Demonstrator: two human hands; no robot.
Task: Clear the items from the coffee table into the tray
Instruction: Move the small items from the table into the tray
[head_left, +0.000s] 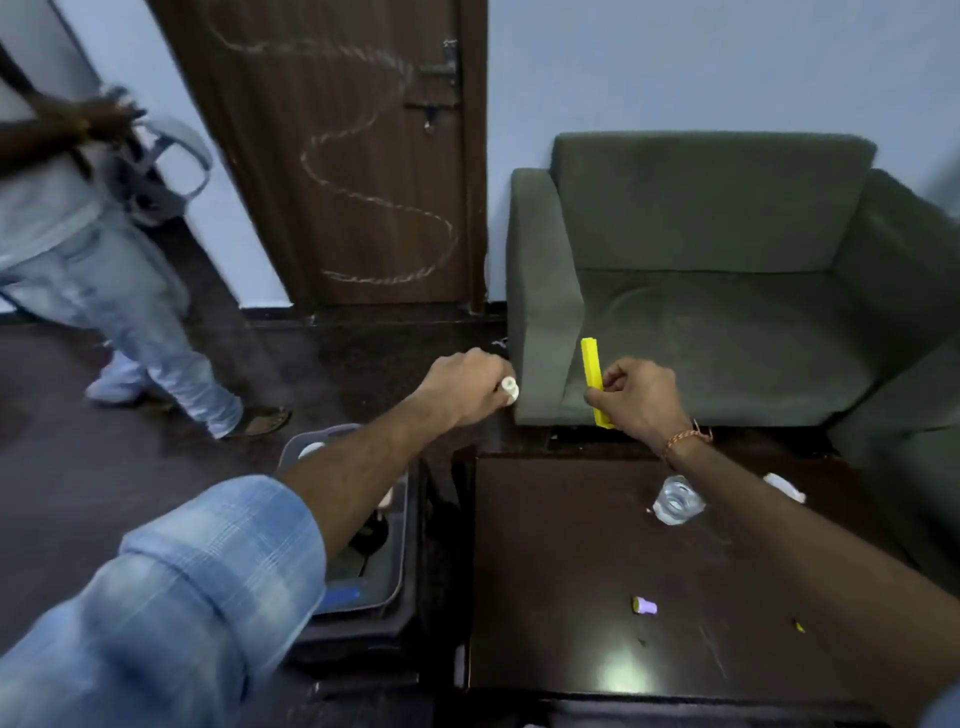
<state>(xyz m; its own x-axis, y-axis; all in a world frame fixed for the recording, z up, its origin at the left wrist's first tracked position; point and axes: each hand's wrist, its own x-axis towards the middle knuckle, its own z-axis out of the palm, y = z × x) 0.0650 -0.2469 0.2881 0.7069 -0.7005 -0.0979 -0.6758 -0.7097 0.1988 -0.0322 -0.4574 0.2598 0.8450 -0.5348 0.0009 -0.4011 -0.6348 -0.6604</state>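
Note:
My left hand (467, 387) is raised beyond the table's far left corner and grips a small white bottle-like item (510, 389), of which only the capped end shows. My right hand (639, 397) holds a long yellow stick-shaped object (593, 371) upright above the table's far edge. On the dark coffee table (571, 597) lie a clear glass (675, 500), a small purple and yellow piece (644, 606), a white crumpled item (783, 486) and a tiny yellow bit (800, 626). The grey tray (397, 566) sits left of the table, partly hidden under my left forearm, with several items inside.
A green armchair (727, 270) stands just behind the table. A second person (104, 291) stands at the far left on the dark floor, holding something pale. A brown door (337, 156) is in the back wall.

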